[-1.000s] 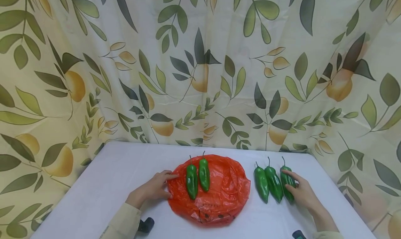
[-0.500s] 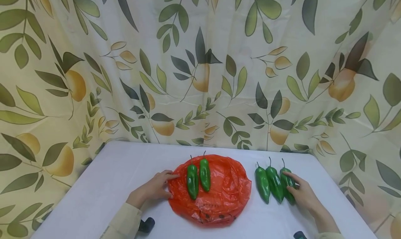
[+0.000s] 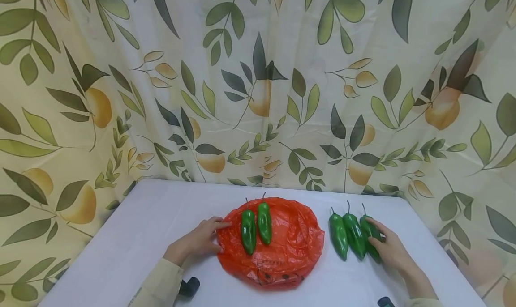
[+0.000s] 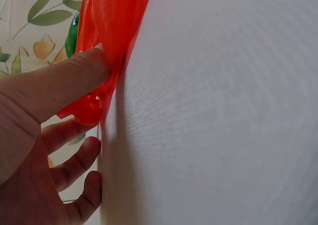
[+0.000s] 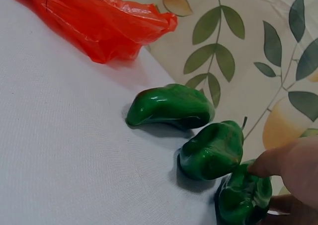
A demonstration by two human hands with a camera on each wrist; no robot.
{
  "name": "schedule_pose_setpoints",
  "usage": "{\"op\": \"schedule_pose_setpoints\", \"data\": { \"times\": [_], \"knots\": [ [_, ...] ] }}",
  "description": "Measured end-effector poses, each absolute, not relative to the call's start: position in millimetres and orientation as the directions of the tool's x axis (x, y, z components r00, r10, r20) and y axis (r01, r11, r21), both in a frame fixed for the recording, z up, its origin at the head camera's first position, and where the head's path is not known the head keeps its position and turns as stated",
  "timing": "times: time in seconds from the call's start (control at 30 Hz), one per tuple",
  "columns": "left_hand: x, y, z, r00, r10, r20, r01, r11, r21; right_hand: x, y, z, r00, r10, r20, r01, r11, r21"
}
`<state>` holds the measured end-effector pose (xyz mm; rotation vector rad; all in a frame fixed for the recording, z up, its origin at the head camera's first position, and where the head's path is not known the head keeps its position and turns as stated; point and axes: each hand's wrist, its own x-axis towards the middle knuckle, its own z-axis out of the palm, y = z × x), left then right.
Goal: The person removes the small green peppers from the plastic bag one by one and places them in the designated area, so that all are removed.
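A crumpled red plastic bag [image 3: 296, 253] lies spread flat on the white table. Two green peppers [image 3: 248, 235] rest on its left half, stems pointing away. My left hand [image 3: 197, 240] is at the bag's left edge, thumb and index finger apart and touching the plastic; the left wrist view shows the thumb [image 4: 82, 73] against the red film. To the right of the bag, three more green peppers lie side by side on the table. My right hand [image 3: 389, 246] holds the rightmost pepper [image 3: 368, 231] between thumb and fingers; in the right wrist view this pepper [image 5: 243, 197] appears down on the cloth.
The left pepper [image 3: 338, 235] and middle pepper [image 3: 354, 235] of that row lie close beside the held one. A curtain printed with leaves and fruit [image 3: 242, 141] hangs behind the table [image 3: 161, 204]. Black camera parts [image 3: 189, 287] show near the wrists.
The rightmost pepper's stem has tipped slightly leftward under my right hand. My left hand and the bag have stayed put; the head view has shifted a little.
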<state>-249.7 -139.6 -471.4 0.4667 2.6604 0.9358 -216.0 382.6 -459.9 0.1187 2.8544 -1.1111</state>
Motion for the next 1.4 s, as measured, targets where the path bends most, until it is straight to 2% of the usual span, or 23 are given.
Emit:
{"op": "schedule_pose_setpoints", "data": {
  "times": [0.53,0.93,1.2,1.4],
  "knots": [
    [-251,-139,-471,-0.908,0.385,-0.164,0.198,0.741,0.642,-216,385,-455,-0.984,0.156,-0.084,0.171,0.709,-0.684],
    [-250,-138,-471,-0.91,0.379,-0.167,0.191,0.741,0.643,-211,361,-439,-0.977,0.207,0.057,0.106,0.697,-0.71],
    [-250,-139,-471,-0.912,0.371,-0.173,0.182,0.746,0.641,-206,336,-430,-0.975,0.134,0.176,-0.028,0.716,-0.698],
    [-250,-138,-471,-0.915,0.365,-0.175,0.177,0.75,0.638,-204,320,-427,-0.978,0.104,0.181,-0.051,0.721,-0.691]
  ]
}}
